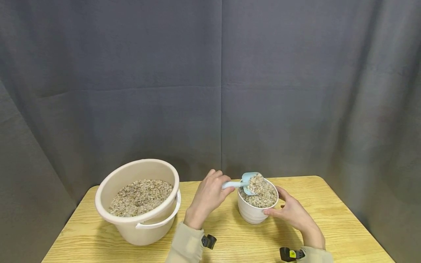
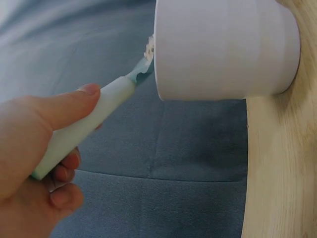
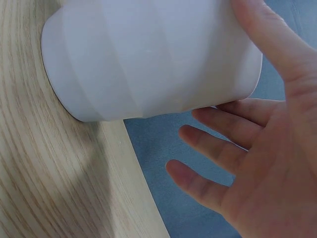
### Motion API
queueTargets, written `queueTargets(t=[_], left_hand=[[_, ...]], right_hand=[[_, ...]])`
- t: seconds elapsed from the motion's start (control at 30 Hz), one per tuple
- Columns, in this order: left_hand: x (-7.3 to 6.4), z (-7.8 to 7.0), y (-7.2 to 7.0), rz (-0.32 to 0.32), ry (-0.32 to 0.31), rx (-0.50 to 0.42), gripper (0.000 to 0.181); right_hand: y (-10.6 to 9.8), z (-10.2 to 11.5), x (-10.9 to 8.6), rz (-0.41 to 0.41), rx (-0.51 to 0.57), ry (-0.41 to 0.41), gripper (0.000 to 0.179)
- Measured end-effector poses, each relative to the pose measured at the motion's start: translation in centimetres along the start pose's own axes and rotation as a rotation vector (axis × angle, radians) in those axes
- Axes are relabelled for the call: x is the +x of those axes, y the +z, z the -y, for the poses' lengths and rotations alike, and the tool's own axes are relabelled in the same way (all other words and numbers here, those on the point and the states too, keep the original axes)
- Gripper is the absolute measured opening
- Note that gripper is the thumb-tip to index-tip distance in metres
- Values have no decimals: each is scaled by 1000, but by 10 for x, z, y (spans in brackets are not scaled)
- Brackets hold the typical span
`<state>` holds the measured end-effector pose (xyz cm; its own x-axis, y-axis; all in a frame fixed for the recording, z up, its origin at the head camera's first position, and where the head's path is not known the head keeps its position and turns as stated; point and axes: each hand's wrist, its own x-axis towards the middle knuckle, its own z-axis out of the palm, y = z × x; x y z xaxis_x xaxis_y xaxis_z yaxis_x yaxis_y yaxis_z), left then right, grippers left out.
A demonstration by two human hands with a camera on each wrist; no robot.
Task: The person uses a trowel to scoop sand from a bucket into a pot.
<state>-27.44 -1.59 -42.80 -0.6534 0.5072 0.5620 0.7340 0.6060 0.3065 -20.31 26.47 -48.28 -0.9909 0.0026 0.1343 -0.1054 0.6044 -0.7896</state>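
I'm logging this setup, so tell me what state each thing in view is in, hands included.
Beige bucket: standing on the table, partly filled with grains
Bucket handle: lowered
White pot: upright, well filled with grains
Blue scoop: held at the pot's mouth, grains on it
Left hand: gripping the scoop
Right hand: holding the pot's side, some fingers spread
Gray curtain: hanging, creased
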Motion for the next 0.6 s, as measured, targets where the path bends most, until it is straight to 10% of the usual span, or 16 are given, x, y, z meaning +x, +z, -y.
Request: queueTargets(t=[0.6], left_hand=[[0,6,3,-10,137,8,19]], right_hand=[[0,0,1,9,7,0,94]])
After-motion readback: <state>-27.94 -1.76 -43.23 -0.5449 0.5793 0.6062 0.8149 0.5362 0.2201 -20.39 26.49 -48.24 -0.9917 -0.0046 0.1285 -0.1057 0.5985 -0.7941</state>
